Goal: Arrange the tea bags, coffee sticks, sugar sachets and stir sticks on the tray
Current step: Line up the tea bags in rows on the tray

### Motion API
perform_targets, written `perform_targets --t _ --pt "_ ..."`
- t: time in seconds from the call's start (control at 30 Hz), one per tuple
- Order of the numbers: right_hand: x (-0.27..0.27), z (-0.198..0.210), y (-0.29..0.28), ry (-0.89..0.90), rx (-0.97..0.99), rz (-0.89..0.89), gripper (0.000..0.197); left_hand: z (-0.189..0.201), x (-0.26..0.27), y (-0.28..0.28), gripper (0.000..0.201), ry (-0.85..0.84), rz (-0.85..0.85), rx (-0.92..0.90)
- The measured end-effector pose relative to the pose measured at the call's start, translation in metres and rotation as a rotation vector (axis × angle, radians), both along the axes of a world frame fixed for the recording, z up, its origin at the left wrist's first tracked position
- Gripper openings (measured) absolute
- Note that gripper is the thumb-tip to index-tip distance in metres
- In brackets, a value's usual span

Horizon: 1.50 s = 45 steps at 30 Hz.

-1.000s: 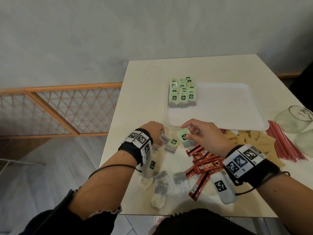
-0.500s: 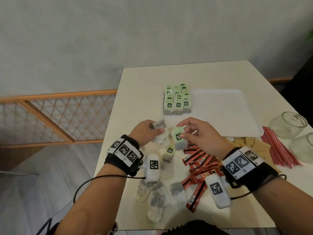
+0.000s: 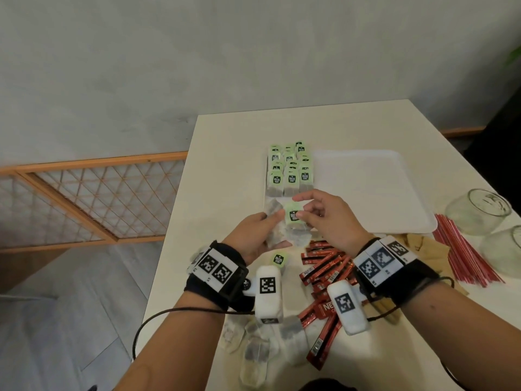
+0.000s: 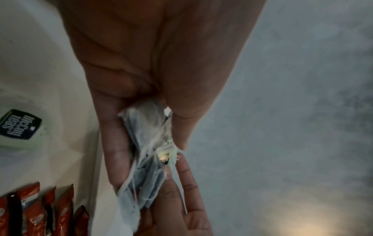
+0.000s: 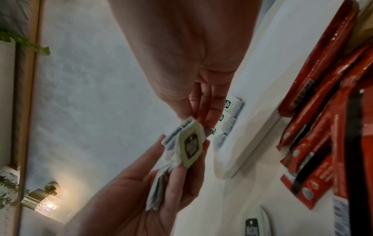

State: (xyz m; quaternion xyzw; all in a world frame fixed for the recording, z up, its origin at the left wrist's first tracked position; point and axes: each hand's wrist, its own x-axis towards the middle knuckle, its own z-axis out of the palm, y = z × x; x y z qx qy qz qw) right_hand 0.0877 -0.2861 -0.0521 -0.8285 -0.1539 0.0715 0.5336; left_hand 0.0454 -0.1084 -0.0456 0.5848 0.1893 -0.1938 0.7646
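Both hands lifted tea bags (image 3: 293, 221) upright, green tag (image 3: 293, 215) uppermost

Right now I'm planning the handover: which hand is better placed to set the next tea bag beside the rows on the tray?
Probably the right hand: it pinches the green-tagged tea bag close to the rows on the tray. The left hand holds a bundle of bags.

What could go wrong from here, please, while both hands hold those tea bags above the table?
1. The left hand holds several loose tea bags with trailing strings; one may slip or tangle as the right hand pinches the green-tagged tea bag.
2. Setting it down could disturb the overlapping rows of tea bags at the tray edge.
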Motion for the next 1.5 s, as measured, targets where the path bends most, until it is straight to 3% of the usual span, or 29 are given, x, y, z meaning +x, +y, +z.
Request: perform_targets --t 0.1,0.23,0.43,0.53,0.7,0.83,1.03,1.33,1.5 --pt "0.006 -0.001 0.0 0.008 0.003 -0.024 0.027 -0.002 0.005 -0.004 0.05 -0.025 -0.02 0.009" --pt "0.011 0.001 0.001 0.107 0.09 -0.041 0.02 -0.007 0.012 -0.007 0.034 -0.053 0.012 0.029" --pt "0.016 0.005 -0.008 0.251 0.135 0.004 0.025 -0.011 0.021 -0.006 0.034 -0.032 0.008 -0.01" --pt "0.02 0.007 -0.009 0.207 0.141 -0.031 0.024 -0.01 0.025 -0.008 0.036 -0.039 -0.033 -0.043" --pt "0.036 0.003 -0.009 0.058 0.081 -0.173 0.022 -0.008 0.032 -0.014 0.019 -0.048 -0.031 -0.069" --pt "0.055 -0.008 -0.014 0.136 0.1 -0.292 0.025 -0.01 0.04 -0.014 0.017 -0.028 0.038 -0.034" --pt "0.076 -0.027 -0.015 0.302 0.05 -0.314 0.026 -0.022 0.052 0.0 0.014 -0.008 0.11 0.108" --pt "0.108 -0.033 -0.005 0.262 -0.012 -0.371 0.007 -0.033 0.063 0.026 0.027 -0.058 0.161 0.135" --pt "0.117 -0.035 0.001 0.275 0.009 -0.403 0.009 -0.037 0.066 0.028 0.025 -0.053 0.167 0.097"
